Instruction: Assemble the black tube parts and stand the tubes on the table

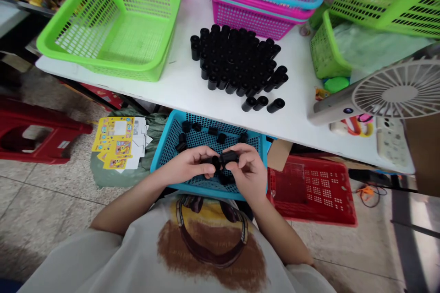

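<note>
My left hand (192, 163) is closed around a short black tube (215, 162), its open end facing right. In my right hand (249, 169) a second black cylinder (229, 157) is pinched between thumb and fingers, its end close to the first tube. I cannot tell whether the two pieces touch. Both hands are over a blue basket (161, 146) on my lap, where several short black pieces (212, 131) lie loose. On the white table ahead, many black cylinders (233, 62) stand in a tight cluster, with 3 more (262, 102) at its near side.
A green basket (120, 62) sits on the table's left; stacked pink and blue baskets (264, 4) stand behind the cylinders. At right are a small fan (395, 94) and green baskets (323, 55). A red crate (323, 187) and a red stool (37, 132) flank me below.
</note>
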Action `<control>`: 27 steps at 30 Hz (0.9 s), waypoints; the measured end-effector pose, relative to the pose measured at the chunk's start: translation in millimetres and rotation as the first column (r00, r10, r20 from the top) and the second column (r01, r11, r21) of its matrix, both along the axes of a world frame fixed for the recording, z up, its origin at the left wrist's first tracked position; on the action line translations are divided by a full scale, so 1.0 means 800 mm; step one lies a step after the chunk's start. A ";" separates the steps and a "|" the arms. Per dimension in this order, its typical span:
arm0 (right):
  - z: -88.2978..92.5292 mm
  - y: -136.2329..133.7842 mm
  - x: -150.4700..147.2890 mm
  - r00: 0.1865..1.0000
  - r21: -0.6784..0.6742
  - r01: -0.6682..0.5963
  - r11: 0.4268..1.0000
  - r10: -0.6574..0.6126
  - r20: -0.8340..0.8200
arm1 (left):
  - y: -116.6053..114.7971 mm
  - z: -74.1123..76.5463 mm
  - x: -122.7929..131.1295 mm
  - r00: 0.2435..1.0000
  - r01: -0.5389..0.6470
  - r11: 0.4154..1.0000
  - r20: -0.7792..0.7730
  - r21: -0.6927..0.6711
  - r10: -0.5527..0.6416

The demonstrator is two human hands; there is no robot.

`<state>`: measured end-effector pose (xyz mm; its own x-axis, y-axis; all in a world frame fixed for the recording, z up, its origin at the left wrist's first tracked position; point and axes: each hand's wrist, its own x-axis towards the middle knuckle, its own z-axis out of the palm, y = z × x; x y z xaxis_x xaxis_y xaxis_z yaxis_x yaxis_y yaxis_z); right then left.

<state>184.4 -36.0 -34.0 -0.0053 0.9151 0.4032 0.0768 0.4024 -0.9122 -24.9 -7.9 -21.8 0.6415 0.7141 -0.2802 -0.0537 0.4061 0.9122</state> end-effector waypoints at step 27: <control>-0.023 0.027 0.066 0.433 -0.520 0.012 0.854 0.464 0.772 | 0.180 -0.009 -0.025 0.607 -0.182 0.517 -0.318 0.836 0.728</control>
